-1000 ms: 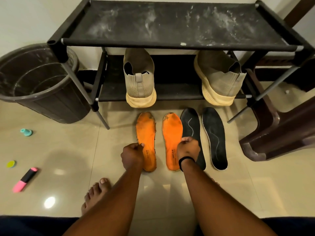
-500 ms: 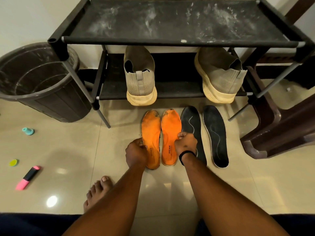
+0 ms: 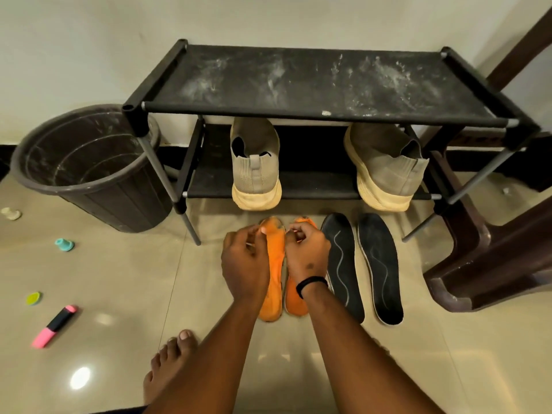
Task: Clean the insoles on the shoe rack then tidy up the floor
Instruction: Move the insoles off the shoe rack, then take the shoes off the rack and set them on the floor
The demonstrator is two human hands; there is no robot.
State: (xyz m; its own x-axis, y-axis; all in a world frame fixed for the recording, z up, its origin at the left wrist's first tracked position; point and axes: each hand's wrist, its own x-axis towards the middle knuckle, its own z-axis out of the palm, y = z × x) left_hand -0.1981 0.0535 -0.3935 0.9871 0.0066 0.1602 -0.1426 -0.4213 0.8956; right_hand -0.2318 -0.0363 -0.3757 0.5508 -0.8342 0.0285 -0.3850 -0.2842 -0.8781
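You hold the two worn orange foam insoles [image 3: 276, 264], one in each hand, on the floor before the black fabric-shelved shoe rack [image 3: 313, 82].

Your left hand [image 3: 245, 264] pinches the left insole's edge, your right hand [image 3: 307, 255] the right one's; both curl closed on them. This looks like gathering the pair for cleaning; next you need a firm lift together. The two black foam insoles [image 3: 361, 264] lie just beside on the right, near the dark brown plastic stool [image 3: 490, 264]. The glossy beige tiled floor [image 3: 119, 294] gives open room leftward, past the pink highlighter pen [image 3: 55, 325] and round dark plastic bin [image 3: 89, 168].
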